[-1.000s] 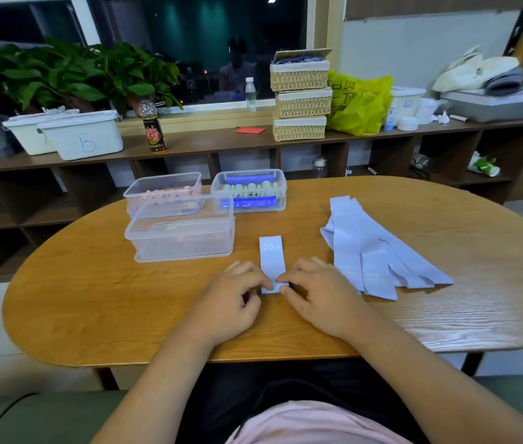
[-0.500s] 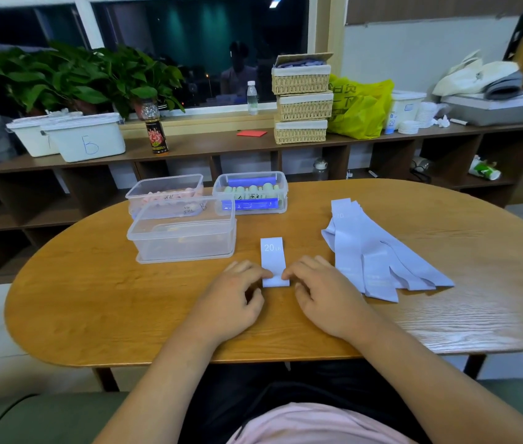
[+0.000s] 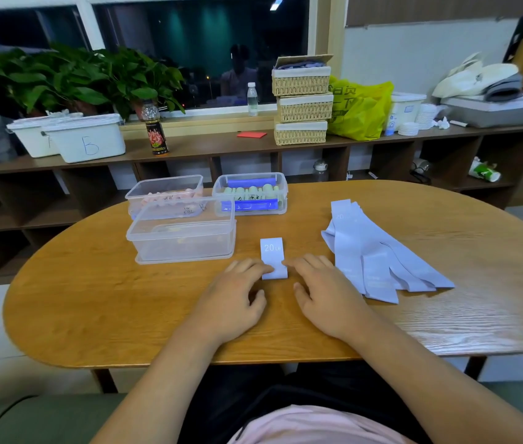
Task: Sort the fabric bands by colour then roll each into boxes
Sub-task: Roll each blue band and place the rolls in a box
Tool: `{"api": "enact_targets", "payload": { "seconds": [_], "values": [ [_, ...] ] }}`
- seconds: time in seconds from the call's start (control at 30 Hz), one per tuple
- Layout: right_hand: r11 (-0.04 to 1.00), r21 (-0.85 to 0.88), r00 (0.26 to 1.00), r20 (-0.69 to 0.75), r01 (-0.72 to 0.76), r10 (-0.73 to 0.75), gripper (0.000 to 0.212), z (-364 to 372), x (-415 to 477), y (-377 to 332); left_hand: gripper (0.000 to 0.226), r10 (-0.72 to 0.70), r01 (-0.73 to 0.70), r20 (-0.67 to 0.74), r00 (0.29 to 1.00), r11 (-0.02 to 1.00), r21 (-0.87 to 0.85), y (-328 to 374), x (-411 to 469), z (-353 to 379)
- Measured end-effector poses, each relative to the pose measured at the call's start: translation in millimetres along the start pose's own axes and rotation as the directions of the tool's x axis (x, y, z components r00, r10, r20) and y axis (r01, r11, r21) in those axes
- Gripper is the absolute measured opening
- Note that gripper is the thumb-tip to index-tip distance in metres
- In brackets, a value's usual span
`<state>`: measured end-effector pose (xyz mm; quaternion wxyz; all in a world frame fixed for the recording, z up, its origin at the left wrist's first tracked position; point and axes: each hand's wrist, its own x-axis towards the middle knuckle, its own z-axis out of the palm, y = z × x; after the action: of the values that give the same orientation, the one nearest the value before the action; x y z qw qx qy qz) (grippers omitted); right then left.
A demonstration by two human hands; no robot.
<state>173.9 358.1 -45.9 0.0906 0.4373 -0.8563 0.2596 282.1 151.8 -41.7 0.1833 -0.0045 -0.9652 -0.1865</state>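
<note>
Both grips low on the wooden surface (image 3: 93, 299), palms down, side by side.

- Left grip (image 3: 234, 296): fingers gently curved, index tip touching the left edge of the band (image 3: 273, 261). Thumb lies on the surface, apart from the band. Loose, nothing clasped.
- Right grip (image 3: 324, 293): same posture, mirrored. Fingertips touch the band's right edge, thumb clear of it. Loose, nothing clasped.
- Band: pale lilac, printed "20 LB". It lies between my two sets of fingertips and runs straight ahead of them. Its near end looks turned over into a small roll. I cannot tell how many turns.
- Pile of bands (image 3: 378, 261): same pale lilac, fanned flat on the surface just to the right of the right grip, not touching it.
- Clear box (image 3: 183, 235): ahead and left of the left grip, lid off.
- Pink-roll box (image 3: 164, 193): directly beyond the clear box, touching it or nearly so.
- Green-roll box (image 3: 250, 193): farther ahead of the left grip, holding pale green rolls and blue ones, beside the pink-roll box.
</note>
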Motion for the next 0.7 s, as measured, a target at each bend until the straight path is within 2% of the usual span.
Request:
{"api": "enact_targets", "payload": {
  "seconds": [0.27, 0.37, 0.47, 0.57, 0.7],
  "values": [
    [0.998, -0.033, 0.998, 0.007, 0.058, -0.057, 0.040, 3.4, 0.9, 2.6, 0.054, 0.000, 0.000, -0.012, 1.000, 1.000, 0.014, 0.4, 2.1, 2.0],
    [0.999, -0.042, 0.999, 0.026, 0.033, -0.032, 0.046, 5.7, 2.6, 4.4, 0.055, 0.020, -0.019, -0.037, 0.999, 1.000, 0.025, 1.8, 1.7, 1.3],
    [0.999, -0.030, 0.999, 0.047, 0.020, -0.018, 0.053, 6.2, 5.0, 4.3, 0.052, 0.067, -0.067, 0.003, 0.998, 0.996, 0.059, 2.8, 2.2, 0.1],
    [0.999, -0.037, 0.998, 0.060, 0.010, -0.008, 0.056, 7.1, 5.5, 3.8, 0.053, 0.051, -0.052, 0.008, 0.999, 0.995, 0.089, 0.9, 6.2, 2.6],
    [0.995, -0.029, 0.996, -0.019, -0.092, 0.091, 0.056, 4.9, 5.8, 6.3, 0.054, 0.015, -0.015, 0.004, 1.000, 0.992, 0.126, -1.2, 17.5, 7.4]
  ]
}}
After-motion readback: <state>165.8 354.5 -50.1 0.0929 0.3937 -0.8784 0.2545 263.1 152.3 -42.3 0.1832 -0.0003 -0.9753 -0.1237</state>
